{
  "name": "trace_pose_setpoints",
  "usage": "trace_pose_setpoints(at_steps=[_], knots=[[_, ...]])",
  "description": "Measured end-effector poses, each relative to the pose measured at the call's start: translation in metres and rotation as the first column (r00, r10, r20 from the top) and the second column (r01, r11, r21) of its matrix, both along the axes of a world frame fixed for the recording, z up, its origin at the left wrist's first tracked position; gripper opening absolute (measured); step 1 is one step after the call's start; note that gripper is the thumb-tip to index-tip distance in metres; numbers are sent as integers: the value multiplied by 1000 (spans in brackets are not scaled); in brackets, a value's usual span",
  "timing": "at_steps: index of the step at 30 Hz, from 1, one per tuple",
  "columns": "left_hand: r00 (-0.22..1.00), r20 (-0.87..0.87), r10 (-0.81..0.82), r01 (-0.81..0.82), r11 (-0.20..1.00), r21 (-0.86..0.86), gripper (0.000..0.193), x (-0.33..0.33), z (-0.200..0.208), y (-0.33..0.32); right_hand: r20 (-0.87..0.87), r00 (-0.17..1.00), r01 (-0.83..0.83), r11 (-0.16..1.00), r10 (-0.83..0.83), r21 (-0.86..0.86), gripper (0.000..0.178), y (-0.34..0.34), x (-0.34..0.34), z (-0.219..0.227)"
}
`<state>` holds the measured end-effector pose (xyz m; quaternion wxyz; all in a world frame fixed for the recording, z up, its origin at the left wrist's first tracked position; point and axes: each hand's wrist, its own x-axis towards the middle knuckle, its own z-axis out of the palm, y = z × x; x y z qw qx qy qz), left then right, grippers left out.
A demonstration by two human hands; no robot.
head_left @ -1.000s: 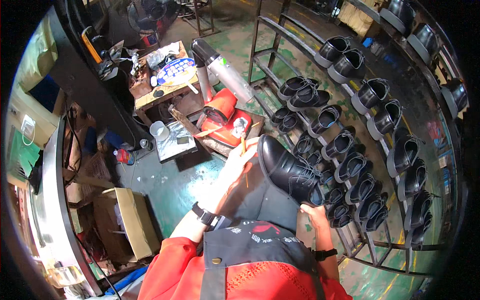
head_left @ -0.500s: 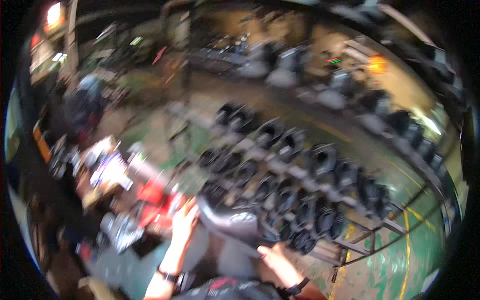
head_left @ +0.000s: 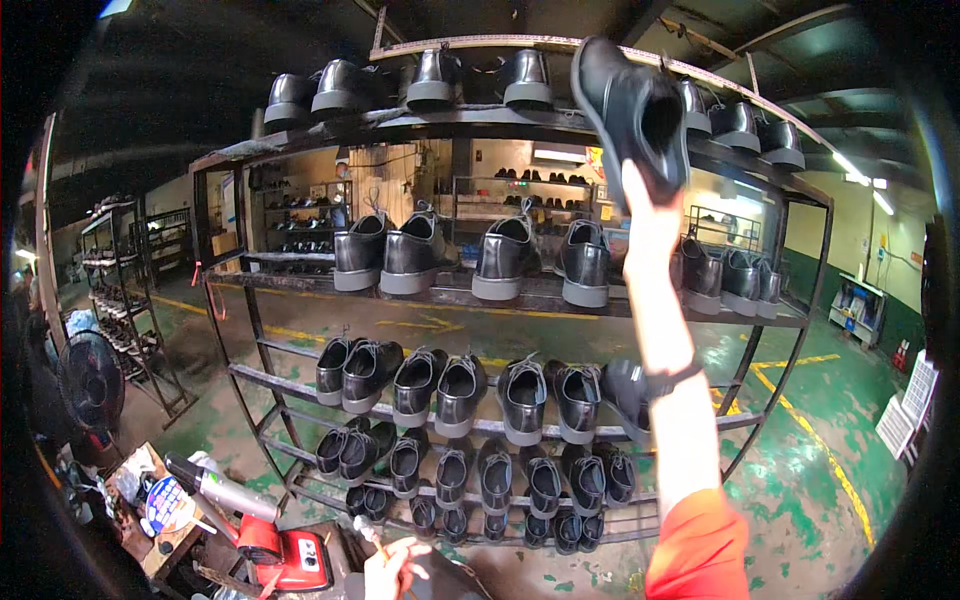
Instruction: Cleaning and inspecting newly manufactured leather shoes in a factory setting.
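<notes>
My right arm in a red sleeve reaches up. The right hand [head_left: 655, 205] is closed on the heel end of a black shoe [head_left: 622, 105], whose toe points up in front of the top shelf. The shoe is tilted, its opening turned to the right. At the bottom of the view my left hand [head_left: 395, 570] is low, fingers bent around a thin stick with a pale tip [head_left: 372, 535]. What the stick is cannot be made out. Before me stands a metal rack [head_left: 300, 262] with black lace-up shoes [head_left: 412, 248] in rows on several levels.
At lower left are a red machine [head_left: 295, 562], a silver tube [head_left: 232, 492] and a cluttered wooden table [head_left: 150, 545]. A black fan [head_left: 90, 385] stands farther left beside another shoe rack [head_left: 125, 300]. The green floor [head_left: 800, 470] has yellow lines.
The view has swung up from low down to face the rack. My right hand has risen with the shoe, which both hands were at before. My left hand has come away from it.
</notes>
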<state>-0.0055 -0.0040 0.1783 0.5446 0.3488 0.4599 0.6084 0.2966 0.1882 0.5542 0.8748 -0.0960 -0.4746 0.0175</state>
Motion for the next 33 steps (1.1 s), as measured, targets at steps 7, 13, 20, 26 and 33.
trace_pose_setpoints(at_steps=[7,13,20,26,33], knots=[[998,64,-31,32,999,-18,29,1,-47,12,323,847,527,737,-421,-423,97,44,65,131],[989,125,-75,81,996,-47,30,-8,-71,11,495,782,619,566,-379,-545,80,34,58,135],[992,86,-96,98,995,-22,30,-22,-95,12,97,350,936,344,-932,-76,64,58,22,116],[976,180,-125,137,989,-55,24,-26,-94,14,545,263,962,263,-796,-81,74,79,-55,136],[983,169,-75,88,994,-70,21,-26,-94,4,415,486,872,460,-769,-169,78,69,-52,122]])
